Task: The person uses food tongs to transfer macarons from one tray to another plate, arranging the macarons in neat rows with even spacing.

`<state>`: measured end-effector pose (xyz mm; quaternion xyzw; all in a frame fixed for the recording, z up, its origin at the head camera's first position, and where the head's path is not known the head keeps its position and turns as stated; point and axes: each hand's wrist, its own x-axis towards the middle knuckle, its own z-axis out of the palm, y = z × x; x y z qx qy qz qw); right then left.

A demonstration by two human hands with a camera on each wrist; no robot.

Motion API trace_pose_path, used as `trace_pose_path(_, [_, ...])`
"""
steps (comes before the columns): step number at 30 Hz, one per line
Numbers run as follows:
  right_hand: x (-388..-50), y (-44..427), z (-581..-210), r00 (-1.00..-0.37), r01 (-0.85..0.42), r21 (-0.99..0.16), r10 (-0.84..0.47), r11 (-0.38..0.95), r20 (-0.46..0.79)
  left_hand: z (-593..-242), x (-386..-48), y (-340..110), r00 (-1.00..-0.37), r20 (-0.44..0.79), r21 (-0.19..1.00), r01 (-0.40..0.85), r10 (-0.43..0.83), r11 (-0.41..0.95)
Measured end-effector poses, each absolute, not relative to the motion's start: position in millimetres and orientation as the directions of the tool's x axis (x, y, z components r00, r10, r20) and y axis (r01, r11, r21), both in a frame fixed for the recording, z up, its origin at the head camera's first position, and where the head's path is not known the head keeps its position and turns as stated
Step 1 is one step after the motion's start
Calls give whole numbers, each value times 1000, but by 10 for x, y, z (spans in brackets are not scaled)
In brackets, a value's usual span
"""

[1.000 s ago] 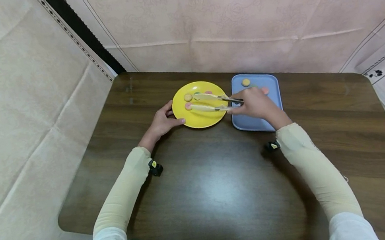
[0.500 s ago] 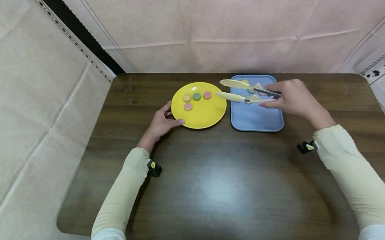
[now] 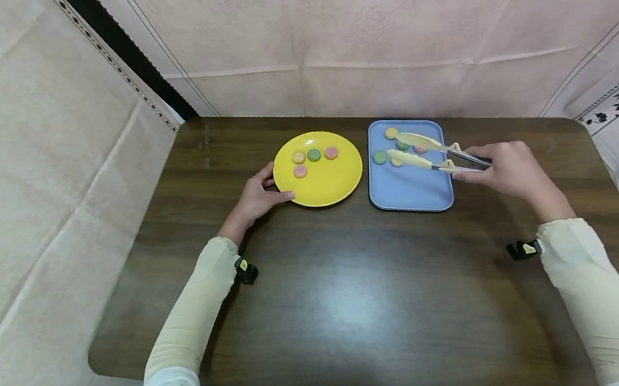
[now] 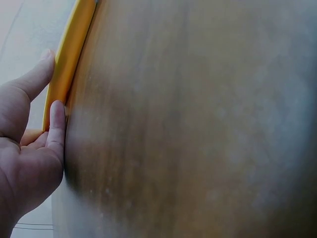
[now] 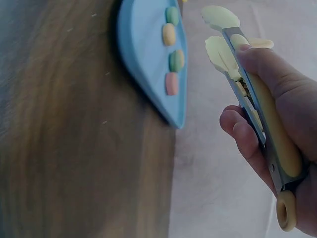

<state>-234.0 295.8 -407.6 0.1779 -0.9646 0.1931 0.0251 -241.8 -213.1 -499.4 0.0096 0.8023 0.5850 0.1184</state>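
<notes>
The left hand [image 3: 256, 197] [image 4: 29, 144] grips the left rim of a yellow plate [image 3: 323, 192] [image 4: 74, 49], thumb at its near edge. On the plate lie two pink discs [image 3: 330, 152], a green one [image 3: 313, 154] and a yellow one [image 3: 299, 157]. The right hand [image 3: 512, 173] [image 5: 292, 109] holds metal tongs [image 3: 470, 158] [image 5: 267, 119] with pale tips, parted and with nothing seen between them. Those tips hang over a blue tray [image 3: 411, 196] [image 5: 143, 54] holding several yellow, green and pink discs, partly covered by the tongs in the head view.
Plate and tray stand side by side on a brown wooden table [image 3: 320, 282], toward its far edge. Pale patterned cloth [image 3: 382, 29] hangs behind the table and at its left side. Black wrist cameras sit on both sleeves.
The right hand and its tongs have moved from over the plate to the right, across to the tray. The left hand has stayed at the plate's rim.
</notes>
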Motion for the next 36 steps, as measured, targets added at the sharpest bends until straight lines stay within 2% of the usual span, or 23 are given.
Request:
trace_pose_path(16, [-2327,3059,-4386,-945,-324,-367,-320,872,73,-4976,-2408,-2104,-976,-163,940,-109,145,323])
trace_pose_path(36, [-2323,3008,-4394,-946,-313,-382,-323,870,39,-4971,-2403,-2110,-977,-156,932,-97,144,349])
